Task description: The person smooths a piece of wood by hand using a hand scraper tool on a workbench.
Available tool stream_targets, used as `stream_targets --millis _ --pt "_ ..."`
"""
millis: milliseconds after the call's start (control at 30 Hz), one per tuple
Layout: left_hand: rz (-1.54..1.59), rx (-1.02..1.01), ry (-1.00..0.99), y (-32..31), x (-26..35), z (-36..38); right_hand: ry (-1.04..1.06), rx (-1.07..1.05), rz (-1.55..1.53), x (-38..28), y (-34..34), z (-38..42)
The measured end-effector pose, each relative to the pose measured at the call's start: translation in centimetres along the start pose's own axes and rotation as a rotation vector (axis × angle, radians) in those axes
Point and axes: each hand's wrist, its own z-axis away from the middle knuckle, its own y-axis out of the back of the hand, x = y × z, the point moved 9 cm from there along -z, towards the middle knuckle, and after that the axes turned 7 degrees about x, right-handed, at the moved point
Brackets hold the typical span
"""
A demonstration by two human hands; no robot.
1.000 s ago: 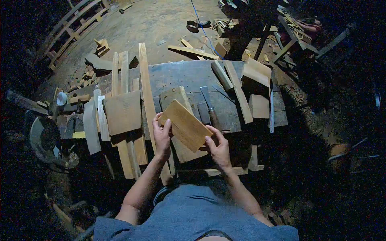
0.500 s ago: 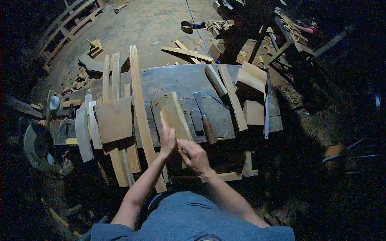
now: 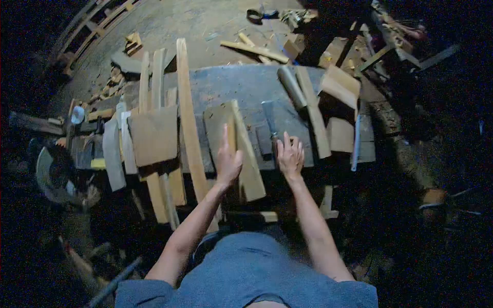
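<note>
- Since half a second back both hands have pushed forward over the workbench [image 3: 241,84], and the right one has swung out to the right, off the wood it was meeting the left hand at.
- Left hand [image 3: 227,160] has its fingers stretched up along a thin wood piece [image 3: 231,134] that stands on edge; looks like it's pinched against the thumb, but how firm the grip is I can't really tell.
- That thin piece sits right on top of the thick plank [image 3: 245,154], which lies slanted on the bench and sticks out over the near edge.
- Right hand [image 3: 290,156] is spread wide, fingers fanned, holding nothing, hovering at the bench's near edge just right of the plank.
- Its fingertips are close to the chisel [image 3: 270,123], which lies on the bench with its handle toward the person.
- Left of the plank, a long curved strip [image 3: 188,118] runs the whole depth of the bench, then a flat square board [image 3: 154,134] on top of a few more slats.
- Right of the chisel there's a long batten [image 3: 312,115] and a small square block [image 3: 341,134].
- Beyond the bench, offcuts lie about on the floor [image 3: 174,25].
</note>
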Motion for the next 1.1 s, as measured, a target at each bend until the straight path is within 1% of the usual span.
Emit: stream_targets --millis 33,100,133,167,200,233,300,333,367,433,467,533,567,633,700,733,767,833,867,967,1000,1033,1100 --pt "-0.035 0.001 -0.011 0.0 -0.1 0.3 0.035 0.003 0.024 -1.0 0.2 0.1" --pt "0.093 -0.069 0.058 -0.5 -0.6 1.5 0.083 -0.092 -0.038 -2.4 -0.1 0.5" --pt "0.070 -0.072 0.088 -0.3 -0.9 1.8 0.081 -0.058 -0.043 -2.1 -0.9 0.7" --pt "0.093 -0.059 0.050 -0.1 -0.3 1.7 0.081 -0.013 -0.044 -1.9 -1.5 0.6" --pt "0.121 -0.045 0.006 0.0 0.1 1.6 0.081 -0.116 0.049 -2.6 -1.1 0.2" --pt "0.114 -0.045 0.019 -0.2 -0.1 1.7 0.082 -0.130 0.045 -2.5 -1.5 -0.1" --pt "0.037 0.033 -0.083 0.2 0.6 1.7 0.040 -0.214 -0.223 -2.2 -2.0 -0.9" --pt "0.106 0.016 -0.051 0.2 0.6 1.9 -0.024 -0.305 -0.317 -2.0 -2.5 -0.9" --pt "0.110 0.018 -0.049 0.3 0.7 2.1 -0.021 -0.305 -0.313 -2.1 -1.8 -0.8" --pt "0.115 0.023 -0.030 0.7 0.6 2.8 -0.063 -0.377 -0.520 -2.6 -0.7 0.8" --pt "0.118 0.028 -0.025 0.8 0.4 2.9 -0.058 -0.383 -0.516 -3.1 0.3 1.9" --pt "0.112 0.040 0.000 0.7 -0.5 2.8 0.094 -0.238 -0.745 -5.9 4.8 4.8" --pt "0.117 0.044 0.008 0.8 -0.4 2.9 0.033 -0.315 -0.770 -6.4 5.4 6.4" --pt "0.131 0.058 0.028 1.1 0.2 3.2 0.017 -0.277 -0.791 -8.6 8.2 8.7" --pt "0.115 0.033 0.013 1.0 0.3 4.0 -0.017 -0.366 -0.705 -9.8 8.9 10.3" --pt "0.093 0.008 -0.007 0.9 0.3 4.5 -0.051 -0.443 -0.751 -10.7 9.4 10.9" --pt "0.093 0.008 -0.005 0.6 -0.6 4.7 -0.052 -0.445 -0.751 -11.0 9.2 11.4" --pt "0.229 0.012 -0.054 -0.5 -2.4 4.6 -0.006 -0.445 -0.658 -11.5 8.2 12.2" --pt "0.090 0.018 -0.074 0.3 -0.9 4.6 0.089 -0.291 -0.670 -11.7 8.6 12.0" --pt "0.099 -0.004 -0.079 0.8 0.0 4.8 0.053 -0.332 -0.630 -12.0 8.3 11.7" --pt "0.048 0.020 -0.178 0.8 0.3 4.7 0.055 -0.336 -0.630 -12.1 8.0 11.2" --pt "0.047 0.021 -0.174 0.8 -0.3 4.7 0.091 -0.311 -0.633 -12.5 7.8 9.9" --pt "0.184 -0.122 -0.076 -0.2 -1.1 4.8 0.130 -0.287 -0.635 -13.4 7.5 7.8"
